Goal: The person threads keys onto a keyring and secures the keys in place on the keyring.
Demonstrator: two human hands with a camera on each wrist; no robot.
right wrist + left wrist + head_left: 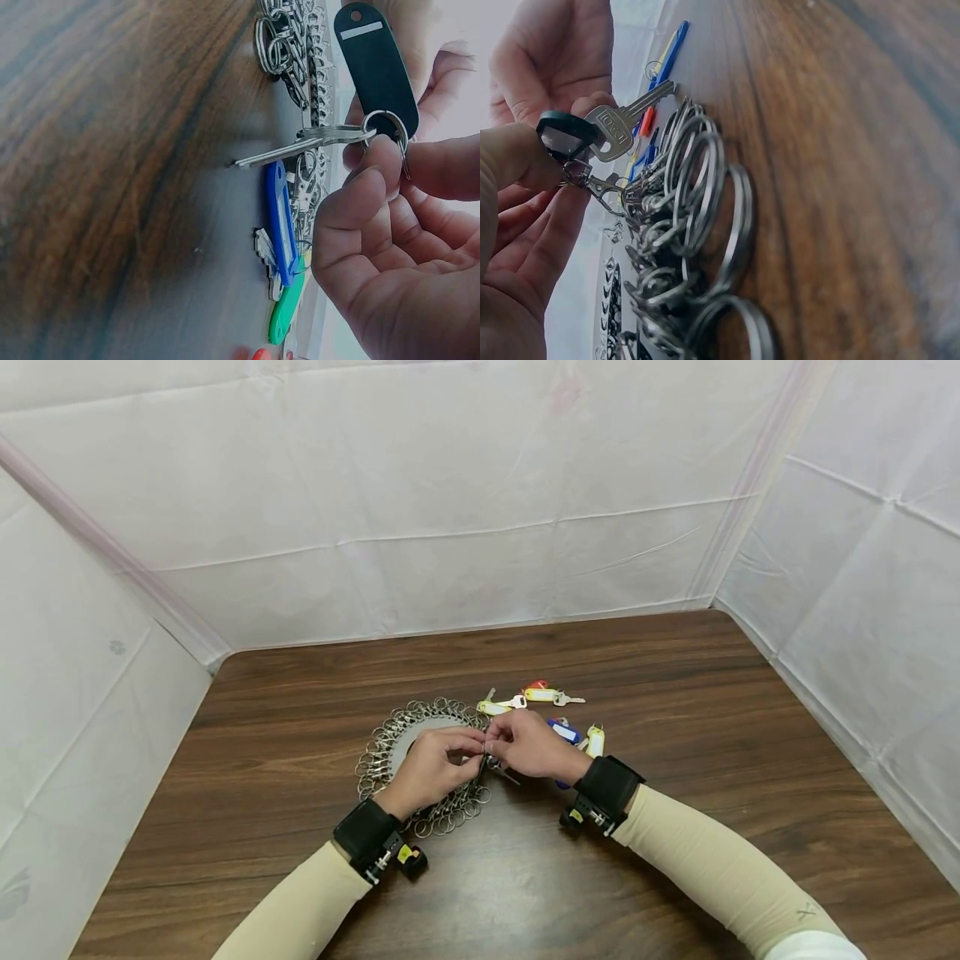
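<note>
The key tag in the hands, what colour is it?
Black, with a small white label strip. The key tag shows best in the right wrist view.

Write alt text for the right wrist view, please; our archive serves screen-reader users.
A right hand pinches a small split ring carrying a silver key and a black tag above a wooden table. A blue tag and a cluster of metal rings lie nearby.

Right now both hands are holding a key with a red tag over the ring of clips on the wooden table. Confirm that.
Not quite: the tag is black, not red, as the right wrist view shows. The rest stands: both the left hand and the right hand hold the key over the ring of clips on the wooden table.
</note>
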